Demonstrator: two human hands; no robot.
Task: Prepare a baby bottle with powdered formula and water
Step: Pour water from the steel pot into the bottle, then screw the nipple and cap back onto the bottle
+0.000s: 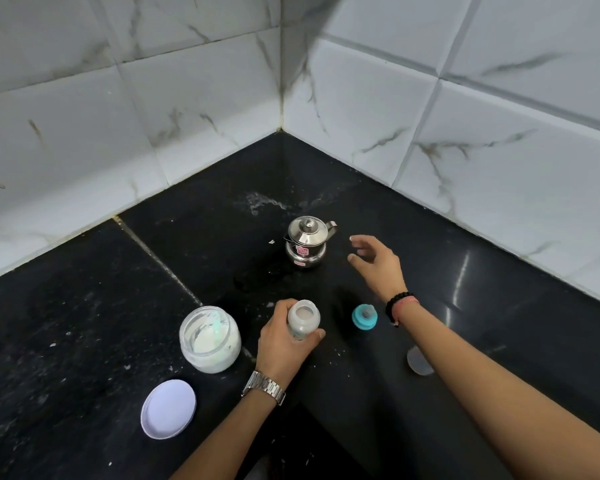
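My left hand (284,341) grips the open baby bottle (303,318), which stands upright on the black counter with pale powder inside. My right hand (376,261) hovers with spread, relaxed fingers just right of a small lidded steel pot (306,242), holding nothing and not touching it. The teal bottle ring with its nipple (364,316) lies on the counter below my right wrist. Left of the bottle stands an open glass jar of white formula powder (209,339), a scoop half buried in it. Its white lid (168,408) lies upturned nearer me.
The black stone counter (84,323) fills a corner between two white marble-tiled walls (499,150). A clear bottle cap (419,361) lies under my right forearm. Specks of spilled powder and a wet smear dot the counter behind the pot.
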